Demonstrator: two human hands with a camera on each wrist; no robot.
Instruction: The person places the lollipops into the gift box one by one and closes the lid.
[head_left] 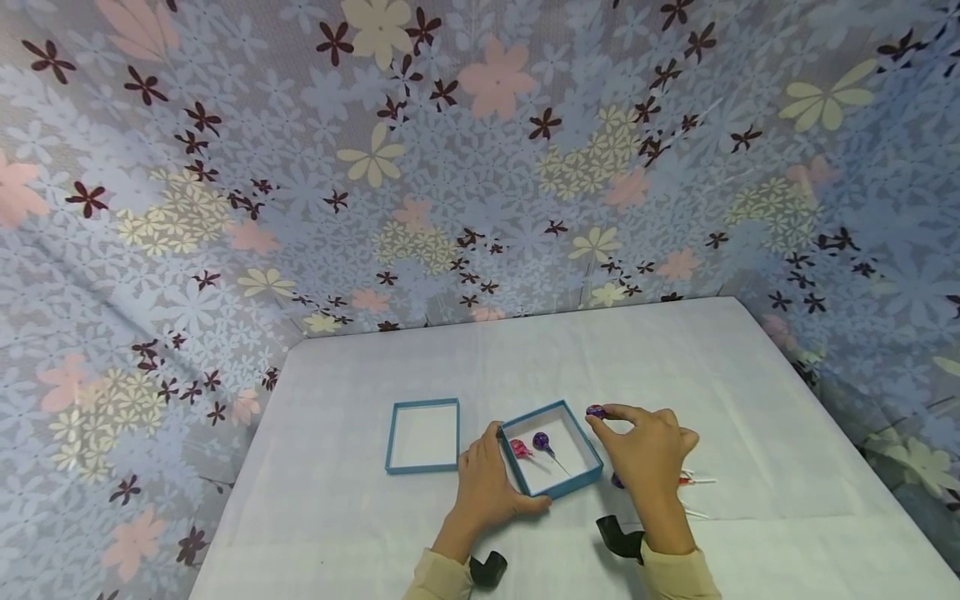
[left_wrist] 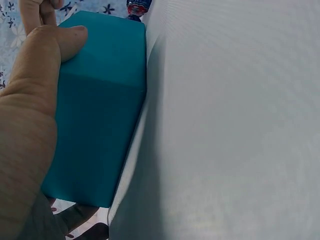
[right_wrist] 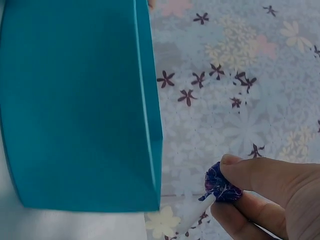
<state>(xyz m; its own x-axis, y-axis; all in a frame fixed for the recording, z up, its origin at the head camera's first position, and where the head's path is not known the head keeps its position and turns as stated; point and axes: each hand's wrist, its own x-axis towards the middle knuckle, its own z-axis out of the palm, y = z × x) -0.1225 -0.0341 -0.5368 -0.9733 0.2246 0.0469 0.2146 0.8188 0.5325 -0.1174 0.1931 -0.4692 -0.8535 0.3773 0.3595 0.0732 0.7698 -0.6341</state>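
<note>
Cloth (head_left: pixel 337 517), white, creased, in head view; on it we see a square blue box (head_left: pixel 576 482), two wrapped lollipops (head_left: pixel 542 442) inside. Left hand (head_left: pixel 485 485) grips its corner; right hand (head_left: pixel 648 454) pinches a purple lollipop (head_left: pixel 596 411) just beside it. Left wrist: smooth wall (left_wrist: pixel 95 140), thumb against it. Right wrist: we note crinkled wrapper (right_wrist: pixel 213 181), narrowly held, pale stick (right_wrist: pixel 200 210).

Soft light, faint shadows (wrist views dimmer)

White-covered table (head_left: pixel 337 525): blue box (head_left: pixel 577 482), blue-edged lid (head_left: pixel 423 469), lollipops (head_left: pixel 617 481).
</note>
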